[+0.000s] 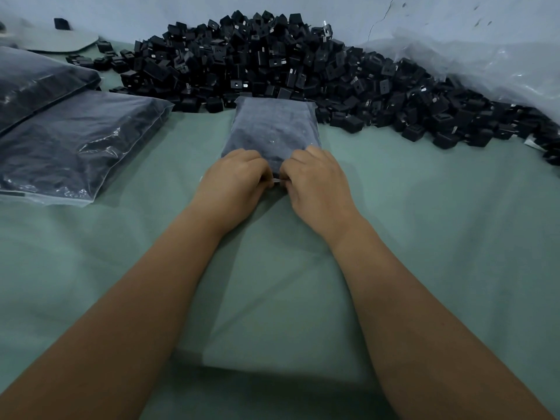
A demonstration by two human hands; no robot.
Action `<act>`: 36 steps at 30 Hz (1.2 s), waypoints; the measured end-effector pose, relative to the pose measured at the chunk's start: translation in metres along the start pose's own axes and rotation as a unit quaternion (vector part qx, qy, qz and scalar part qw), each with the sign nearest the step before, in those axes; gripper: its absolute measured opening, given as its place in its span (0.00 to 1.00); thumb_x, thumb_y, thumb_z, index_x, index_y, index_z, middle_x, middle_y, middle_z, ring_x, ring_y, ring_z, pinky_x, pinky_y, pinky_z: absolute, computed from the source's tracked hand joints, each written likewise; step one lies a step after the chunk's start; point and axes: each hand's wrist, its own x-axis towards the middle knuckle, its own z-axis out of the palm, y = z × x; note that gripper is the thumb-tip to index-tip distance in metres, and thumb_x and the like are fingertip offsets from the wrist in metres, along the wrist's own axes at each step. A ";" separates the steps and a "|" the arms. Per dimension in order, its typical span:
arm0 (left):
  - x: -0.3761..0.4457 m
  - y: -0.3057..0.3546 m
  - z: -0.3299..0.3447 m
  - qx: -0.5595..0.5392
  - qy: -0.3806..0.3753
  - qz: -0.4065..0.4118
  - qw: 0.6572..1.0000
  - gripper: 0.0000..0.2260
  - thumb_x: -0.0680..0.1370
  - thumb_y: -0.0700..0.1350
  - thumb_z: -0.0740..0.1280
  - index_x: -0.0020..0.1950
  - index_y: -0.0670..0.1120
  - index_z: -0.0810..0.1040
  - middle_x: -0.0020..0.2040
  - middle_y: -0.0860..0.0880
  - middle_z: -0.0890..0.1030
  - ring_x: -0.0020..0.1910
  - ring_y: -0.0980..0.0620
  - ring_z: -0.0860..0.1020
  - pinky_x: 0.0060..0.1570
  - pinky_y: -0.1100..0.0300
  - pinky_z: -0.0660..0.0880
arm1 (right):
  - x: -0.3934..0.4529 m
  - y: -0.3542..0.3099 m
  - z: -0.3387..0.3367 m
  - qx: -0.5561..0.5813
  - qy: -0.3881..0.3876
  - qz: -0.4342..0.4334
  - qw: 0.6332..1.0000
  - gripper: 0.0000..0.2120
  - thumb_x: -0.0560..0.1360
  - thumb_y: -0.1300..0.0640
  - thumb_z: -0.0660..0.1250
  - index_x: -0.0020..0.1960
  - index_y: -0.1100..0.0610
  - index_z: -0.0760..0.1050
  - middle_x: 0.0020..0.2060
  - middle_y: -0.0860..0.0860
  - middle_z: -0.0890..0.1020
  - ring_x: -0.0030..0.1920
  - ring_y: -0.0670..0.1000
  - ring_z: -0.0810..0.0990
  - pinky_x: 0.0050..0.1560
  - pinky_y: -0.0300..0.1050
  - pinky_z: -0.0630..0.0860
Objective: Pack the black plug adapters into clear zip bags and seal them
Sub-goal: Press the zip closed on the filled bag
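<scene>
At the centre of the green worktop (424, 237), a filled clear zip bag of black plug adapters (272, 128) is pinched at its six o'clock edge by left hand (235, 180) and right hand (318, 181), so sealing is judged underway, with pressure along the strip needed next.

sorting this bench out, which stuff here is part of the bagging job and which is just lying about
Job: left hand and right hand pinching the filled bag; pile of adapters; packed bags.

Lying about: big plastic sheet; grey disc.
</scene>
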 end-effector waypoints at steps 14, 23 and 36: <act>-0.001 0.001 -0.004 -0.015 0.016 -0.009 1.000 0.02 0.72 0.36 0.74 0.41 0.37 0.84 0.40 0.40 0.82 0.41 0.40 0.79 0.40 0.51 0.75 | -0.002 0.001 -0.002 0.057 0.027 0.016 0.998 0.01 0.69 0.64 0.70 0.40 0.61 0.81 0.37 0.55 0.79 0.43 0.58 0.76 0.45 0.48 0.70; -0.002 0.000 -0.003 -0.021 0.021 -0.006 1.000 0.04 0.73 0.38 0.74 0.43 0.37 0.86 0.41 0.41 0.83 0.42 0.40 0.80 0.40 0.48 0.77 | -0.002 0.002 -0.002 0.055 0.022 0.001 0.998 0.03 0.72 0.62 0.69 0.42 0.60 0.82 0.38 0.55 0.80 0.43 0.57 0.76 0.45 0.49 0.71; -0.001 0.001 -0.002 -0.002 0.017 0.004 1.000 0.04 0.74 0.36 0.71 0.41 0.35 0.81 0.40 0.37 0.81 0.41 0.37 0.78 0.40 0.48 0.74 | -0.001 -0.002 -0.002 0.044 0.009 -0.003 0.999 0.03 0.72 0.64 0.66 0.41 0.62 0.79 0.39 0.57 0.79 0.44 0.58 0.75 0.46 0.48 0.68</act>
